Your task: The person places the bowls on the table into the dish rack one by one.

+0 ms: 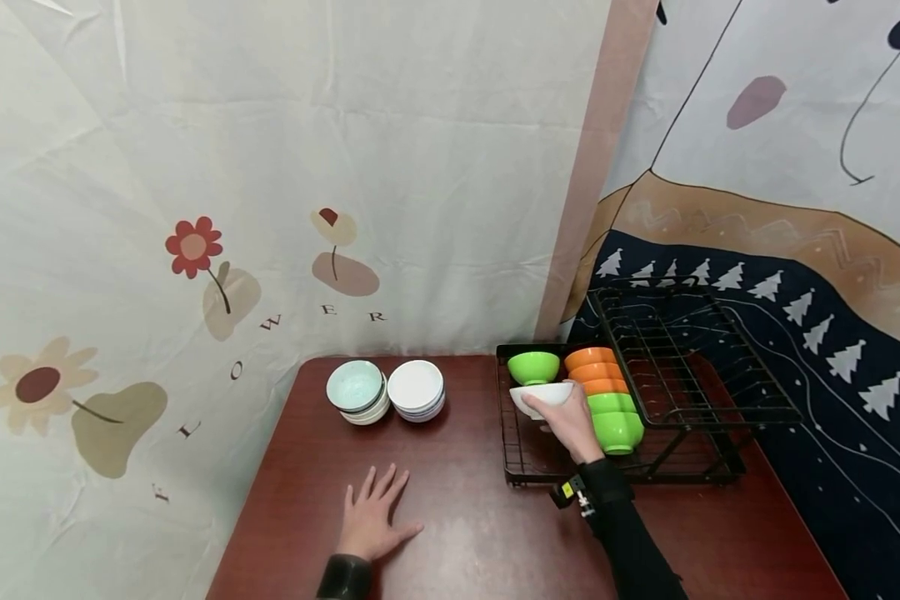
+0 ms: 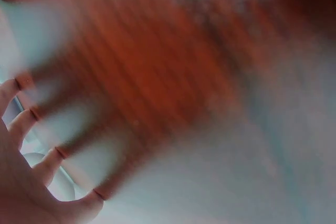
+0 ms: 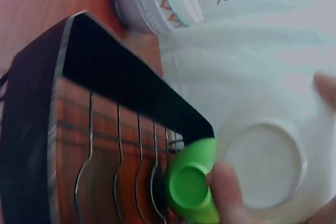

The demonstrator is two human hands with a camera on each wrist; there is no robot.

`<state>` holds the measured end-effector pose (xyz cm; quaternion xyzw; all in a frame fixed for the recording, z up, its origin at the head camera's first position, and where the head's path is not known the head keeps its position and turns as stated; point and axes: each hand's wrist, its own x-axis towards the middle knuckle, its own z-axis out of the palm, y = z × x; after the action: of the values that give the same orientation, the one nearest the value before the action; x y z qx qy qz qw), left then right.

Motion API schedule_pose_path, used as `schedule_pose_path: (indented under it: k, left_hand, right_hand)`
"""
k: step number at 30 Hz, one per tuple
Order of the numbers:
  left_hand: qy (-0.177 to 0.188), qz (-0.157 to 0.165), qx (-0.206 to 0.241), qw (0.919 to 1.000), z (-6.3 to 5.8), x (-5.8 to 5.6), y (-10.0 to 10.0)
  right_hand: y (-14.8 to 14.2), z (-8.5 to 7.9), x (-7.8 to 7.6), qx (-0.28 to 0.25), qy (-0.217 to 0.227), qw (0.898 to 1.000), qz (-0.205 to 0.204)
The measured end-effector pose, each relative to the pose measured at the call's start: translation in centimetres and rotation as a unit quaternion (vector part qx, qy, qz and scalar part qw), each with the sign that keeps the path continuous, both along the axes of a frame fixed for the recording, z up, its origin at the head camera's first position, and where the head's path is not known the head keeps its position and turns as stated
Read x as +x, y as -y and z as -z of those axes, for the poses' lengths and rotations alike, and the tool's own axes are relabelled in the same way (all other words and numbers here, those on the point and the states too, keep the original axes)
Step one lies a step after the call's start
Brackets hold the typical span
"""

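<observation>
My right hand (image 1: 573, 425) grips a white bowl (image 1: 532, 397) over the left side of the black dish rack (image 1: 504, 442). Just behind that bowl, a green bowl (image 1: 533, 367) sits tilted in the rack. The right wrist view shows the held bowl's round foot (image 3: 264, 166) with fingers at its sides, close by the green bowl (image 3: 190, 186). To the right stands a row of nested orange bowls (image 1: 594, 368) and green bowls (image 1: 617, 427). On the red-brown table, my left hand (image 1: 371, 518) lies with fingers spread, holding nothing; its fingers (image 2: 46, 169) show in the left wrist view.
Two bowl stacks stand at the table's back left, one topped by a pale mint bowl (image 1: 355, 386), the other by a white bowl (image 1: 416, 385). An upper wire shelf (image 1: 693, 358) overhangs the rack's right part. A printed cloth (image 1: 450, 167) hangs behind the table (image 1: 450, 542).
</observation>
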<state>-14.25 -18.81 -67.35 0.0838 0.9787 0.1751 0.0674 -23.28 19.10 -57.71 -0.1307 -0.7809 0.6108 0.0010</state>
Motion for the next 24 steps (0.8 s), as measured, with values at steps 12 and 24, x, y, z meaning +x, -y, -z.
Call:
schedule_pose_path:
  k: [12,24]
  left_hand:
    - [0.004,-0.002,-0.001,1.0000,0.2,0.0,0.1]
    - [0.001,0.001,-0.008,1.0000,0.4,0.0,0.1]
  right_hand:
    - [0.7,1.8,-4.4,0.130,0.075,0.988,0.018]
    - [0.9,2.5,-6.4,0.233,0.103,0.967,0.005]
